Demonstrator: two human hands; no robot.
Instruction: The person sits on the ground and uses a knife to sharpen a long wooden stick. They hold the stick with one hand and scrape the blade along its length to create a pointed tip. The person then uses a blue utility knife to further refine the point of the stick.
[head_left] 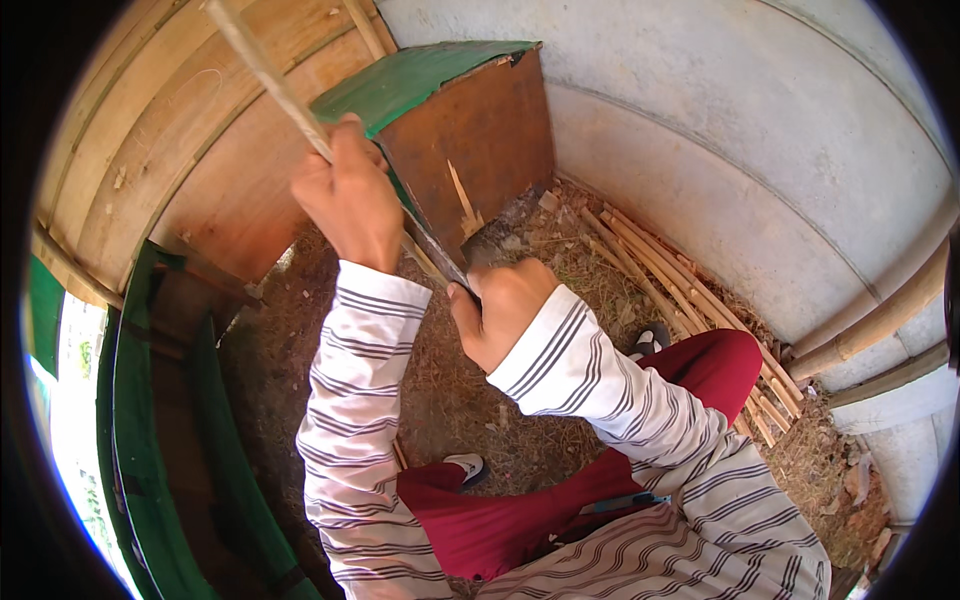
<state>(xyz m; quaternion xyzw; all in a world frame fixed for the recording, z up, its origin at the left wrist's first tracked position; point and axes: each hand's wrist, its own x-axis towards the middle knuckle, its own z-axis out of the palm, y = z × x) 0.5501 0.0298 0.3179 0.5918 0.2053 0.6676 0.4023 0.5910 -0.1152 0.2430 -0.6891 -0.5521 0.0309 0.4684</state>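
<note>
Wooden slim stick (270,80) in left hand (355,205); flat blade (437,252), right hand (512,305).

Cannot see the handle of the narrow dark grey metal blade (436,252), covered by the bare right hand (510,308). Cannot follow the long pale bamboo strip (268,82) past the upper edge, nor beneath the bare left hand (352,200). See only part of the dark-and-white shoe (652,341) behind the maroon trouser knee (712,368). Cannot identify the tiny pale scraps on the straw-strewn brown floor (535,445).
</note>
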